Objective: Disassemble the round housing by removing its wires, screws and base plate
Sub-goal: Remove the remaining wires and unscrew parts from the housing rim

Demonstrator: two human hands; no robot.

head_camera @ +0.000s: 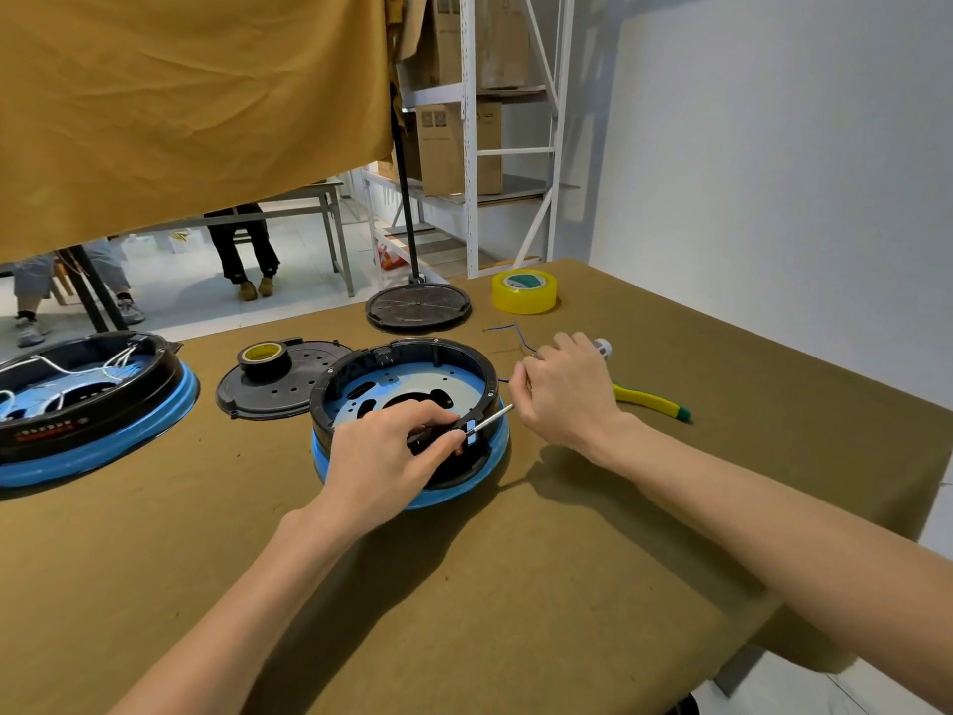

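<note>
Round housing [412,399] sits near the middle of the table [515,585], black ring on a blue rim, its pale blue base plate [412,381] showing inside. Left hand [381,456] is over the housing's near side, fingers curled around the black handle of a screwdriver [464,428], whose metal shaft pokes out to the right over the ring's edge. Right hand [567,394] is just beside the housing's right side, fingers curled in; something small seems pinched at the fingertips, but I cannot tell what, or whether it is held at all. Thin blue wires [515,335] lie on the table just beyond that hand. A yellow-handled tool [652,402] rests toward the right edge, partly behind the wrist. Toward the far edge: a roll of yellow tape [525,291] and a black stand base [417,307]. Left of the housing, a black round cover [278,389] carries a roll of black tape [262,358]. At the left edge, a second housing [87,405] with white wires inside.
</note>
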